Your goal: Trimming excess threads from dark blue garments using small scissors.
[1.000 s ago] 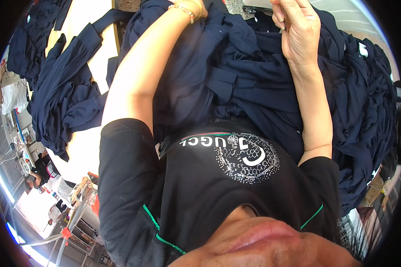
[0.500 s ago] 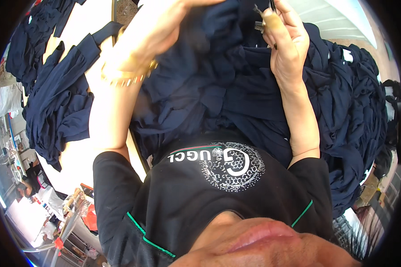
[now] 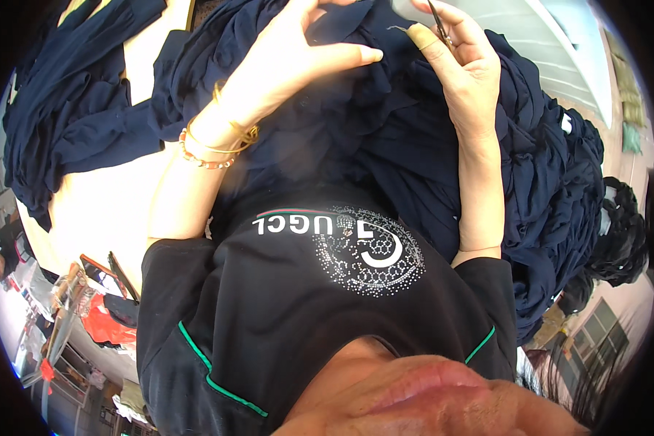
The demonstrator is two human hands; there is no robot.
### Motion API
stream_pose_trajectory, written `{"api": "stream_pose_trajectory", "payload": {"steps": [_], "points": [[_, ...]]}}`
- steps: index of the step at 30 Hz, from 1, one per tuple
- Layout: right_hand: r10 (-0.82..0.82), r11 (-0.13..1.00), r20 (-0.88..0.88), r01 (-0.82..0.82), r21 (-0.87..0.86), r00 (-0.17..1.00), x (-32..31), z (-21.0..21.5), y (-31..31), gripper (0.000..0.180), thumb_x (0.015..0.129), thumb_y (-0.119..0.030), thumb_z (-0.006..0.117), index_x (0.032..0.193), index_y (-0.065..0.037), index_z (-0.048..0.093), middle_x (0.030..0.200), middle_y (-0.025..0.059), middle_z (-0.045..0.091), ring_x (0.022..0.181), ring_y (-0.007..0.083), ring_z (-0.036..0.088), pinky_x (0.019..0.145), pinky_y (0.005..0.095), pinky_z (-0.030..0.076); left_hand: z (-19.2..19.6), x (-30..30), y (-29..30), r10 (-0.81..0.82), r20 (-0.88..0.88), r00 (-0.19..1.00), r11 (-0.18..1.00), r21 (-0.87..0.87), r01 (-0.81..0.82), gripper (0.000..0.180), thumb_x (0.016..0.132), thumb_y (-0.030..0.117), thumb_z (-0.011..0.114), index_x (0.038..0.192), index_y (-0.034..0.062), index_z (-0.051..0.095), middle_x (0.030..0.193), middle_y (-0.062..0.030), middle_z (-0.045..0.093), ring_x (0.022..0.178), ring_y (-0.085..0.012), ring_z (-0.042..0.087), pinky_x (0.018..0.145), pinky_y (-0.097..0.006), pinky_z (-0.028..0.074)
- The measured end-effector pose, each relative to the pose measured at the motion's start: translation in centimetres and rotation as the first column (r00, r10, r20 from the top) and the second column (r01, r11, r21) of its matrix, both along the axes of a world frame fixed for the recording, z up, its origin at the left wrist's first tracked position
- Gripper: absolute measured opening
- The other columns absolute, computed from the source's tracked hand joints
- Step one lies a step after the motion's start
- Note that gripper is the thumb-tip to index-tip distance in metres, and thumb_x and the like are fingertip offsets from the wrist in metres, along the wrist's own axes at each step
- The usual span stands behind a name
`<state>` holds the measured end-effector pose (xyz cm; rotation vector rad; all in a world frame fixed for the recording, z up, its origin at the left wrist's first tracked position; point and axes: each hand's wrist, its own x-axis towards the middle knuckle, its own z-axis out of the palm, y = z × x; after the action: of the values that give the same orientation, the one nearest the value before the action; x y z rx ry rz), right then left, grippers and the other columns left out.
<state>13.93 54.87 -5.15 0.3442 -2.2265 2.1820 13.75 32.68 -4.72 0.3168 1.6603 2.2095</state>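
The right hand's grip [image 3: 461, 62] is closed around a small pair of metal thread snips [image 3: 438, 22], whose thin blades poke up between thumb and fingers near the top edge of the view. The left hand [image 3: 298, 62] has its fingers spread and curved, the fingertips pressing down on a dark navy garment [image 3: 356, 138] just beside the right hand; this grip is apart, pinning the cloth rather than pinching it. Gold and beaded bracelets [image 3: 211, 149] circle the left wrist.

The garment lies bunched in front of the person's chest, on top of a deep heap of the same navy cloth [image 3: 552, 189] that spills away to the right. A second, smaller pile of navy pieces [image 3: 73, 116] lies well apart to the left on a pale tabletop [image 3: 102, 211].

Judging by the two piles, the work looks part way along: one piece is under the hands, and which pile is finished cannot be told.

The cloth looks soft, thin and matte, falling in loose folds and ridges like knit jersey. The snips are small, narrow and shiny. The person wears a black short-sleeved top [image 3: 283, 320] with green piping.
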Motion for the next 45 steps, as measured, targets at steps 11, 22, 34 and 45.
{"api": "stream_pose_trajectory", "payload": {"steps": [11, 22, 34, 45], "points": [[0.043, 0.944, -0.224, 0.034, 0.328, 0.974, 0.1, -1.5, 1.2, 0.036, 0.097, -0.009, 0.074, 0.131, -0.001, 0.067, 0.107, 0.0006, 0.069, 0.091, 0.0034, 0.061, 0.082, 0.0161, 0.047, 1.3, -0.1, -0.3, 0.231, -0.229, 0.946, 0.847, -0.43, -0.311, 0.026, 0.095, 0.008, 0.07, 0.117, -0.0026, 0.061, 0.102, -0.0094, 0.068, 0.092, -0.0137, 0.065, 0.084, -0.026, 0.052], [0.169, 0.833, -0.436, 0.109, 0.543, 0.884, -0.1, 0.5, 0.2, 0.039, 0.09, -0.009, 0.08, 0.128, -0.007, 0.072, 0.093, -0.0001, 0.063, 0.082, 0.0072, 0.058, 0.073, 0.0193, 0.046, -5.5, -2.5, -1.6, 0.208, -0.499, 0.842, 0.943, 0.33, -0.037, 0.017, 0.101, 0.011, 0.062, 0.105, -0.0037, 0.07, 0.095, -0.0025, 0.07, 0.088, -0.0091, 0.063, 0.082, -0.023, 0.049], [0.154, 0.799, -0.526, 0.209, 0.564, 0.836, 1.0, 3.6, -1.8, 0.042, 0.082, -0.004, 0.082, 0.122, -0.001, 0.072, 0.084, 0.0101, 0.062, 0.071, 0.0215, 0.059, 0.064, 0.0297, 0.047, 0.7, 0.8, -0.7, 0.038, 0.277, 0.96, 0.956, 0.271, -0.116, 0.021, 0.105, 0.009, 0.058, 0.118, -0.0024, 0.07, 0.11, -0.0043, 0.074, 0.097, -0.0089, 0.068, 0.088, -0.021, 0.052], [0.167, 0.779, -0.516, 0.209, 0.591, 0.84, 1.0, 3.6, -1.7, 0.042, 0.082, -0.004, 0.082, 0.123, 0.0, 0.071, 0.084, 0.0106, 0.062, 0.071, 0.0218, 0.06, 0.064, 0.03, 0.048, 0.0, 1.1, -0.7, 0.128, 0.147, 0.981, 0.979, 0.14, -0.149, 0.024, 0.104, 0.011, 0.061, 0.122, -0.0005, 0.07, 0.112, -0.0038, 0.074, 0.101, -0.0094, 0.067, 0.092, -0.022, 0.051]]}}
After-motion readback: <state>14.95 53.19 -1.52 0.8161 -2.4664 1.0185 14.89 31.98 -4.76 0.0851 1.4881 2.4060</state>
